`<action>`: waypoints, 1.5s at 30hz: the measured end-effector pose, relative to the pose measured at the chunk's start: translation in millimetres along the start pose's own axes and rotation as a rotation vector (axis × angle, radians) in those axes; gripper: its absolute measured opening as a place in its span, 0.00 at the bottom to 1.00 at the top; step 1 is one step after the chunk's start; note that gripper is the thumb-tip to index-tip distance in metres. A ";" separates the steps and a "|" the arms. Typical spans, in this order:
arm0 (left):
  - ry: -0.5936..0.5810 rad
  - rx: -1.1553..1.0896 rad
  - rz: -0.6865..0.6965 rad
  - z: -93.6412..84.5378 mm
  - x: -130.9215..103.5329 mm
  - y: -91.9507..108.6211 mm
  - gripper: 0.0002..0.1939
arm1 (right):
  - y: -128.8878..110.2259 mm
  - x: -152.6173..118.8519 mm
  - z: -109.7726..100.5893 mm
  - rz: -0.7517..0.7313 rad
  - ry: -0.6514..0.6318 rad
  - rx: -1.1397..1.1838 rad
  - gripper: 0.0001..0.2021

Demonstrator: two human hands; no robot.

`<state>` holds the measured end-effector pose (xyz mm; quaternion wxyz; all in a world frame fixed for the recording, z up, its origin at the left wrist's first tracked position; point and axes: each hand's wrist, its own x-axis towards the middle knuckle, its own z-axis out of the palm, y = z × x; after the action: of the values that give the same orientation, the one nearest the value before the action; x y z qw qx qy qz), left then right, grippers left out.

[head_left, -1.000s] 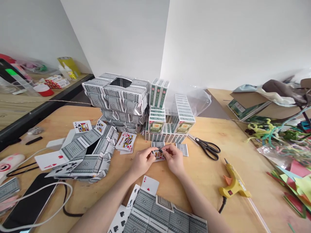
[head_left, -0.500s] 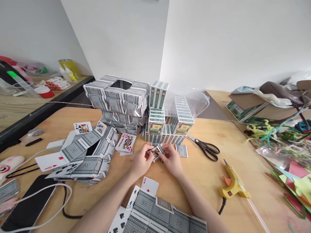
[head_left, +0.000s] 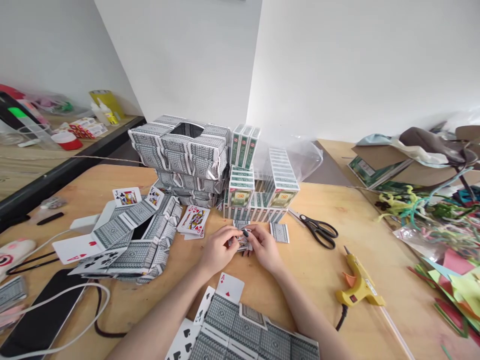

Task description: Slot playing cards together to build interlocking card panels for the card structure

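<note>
At the middle of the table, my left hand [head_left: 221,248] pinches a small folded playing card [head_left: 243,241] from the left. My right hand [head_left: 264,247] grips the same card from the right, with fingertips close together, so part of the card is hidden. Just behind the hands lies a patterned card piece [head_left: 241,224], and another folded card [head_left: 279,232] rests to the right. Below my wrists is a panel of joined grey-backed cards [head_left: 258,334], with an ace of diamonds [head_left: 229,287] at its upper edge.
Behind stand card-covered boxes [head_left: 180,150] and stacked card packs [head_left: 281,175]. Black scissors [head_left: 318,231] and a yellow glue gun [head_left: 358,282] lie right. A card-made box [head_left: 140,257], loose face cards [head_left: 195,220] and a phone [head_left: 45,312] are left. Coloured scraps [head_left: 453,280] lie far right.
The card between my hands has turned, and its picture face shows less. My fingers have shifted and drawn closer around it.
</note>
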<state>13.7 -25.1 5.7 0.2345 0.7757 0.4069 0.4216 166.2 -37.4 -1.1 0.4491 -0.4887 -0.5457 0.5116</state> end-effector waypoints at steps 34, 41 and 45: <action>-0.013 -0.045 -0.238 2.0 -3.6 3.1 0.16 | 2.5 -1.5 -4.5 -0.249 0.188 -0.351 0.06; -0.043 -0.062 -0.233 0.2 -4.7 1.6 0.17 | -1.6 -2.3 -6.1 -0.285 0.175 -0.358 0.06; -0.058 -0.074 -0.256 -0.7 -5.2 -0.7 0.17 | -3.3 -3.6 -5.8 -0.290 0.152 -0.343 0.07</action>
<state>11.1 -28.9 3.2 0.3262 0.7201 0.4800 0.3804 172.1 -40.3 2.7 0.4680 -0.5114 -0.6538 0.3033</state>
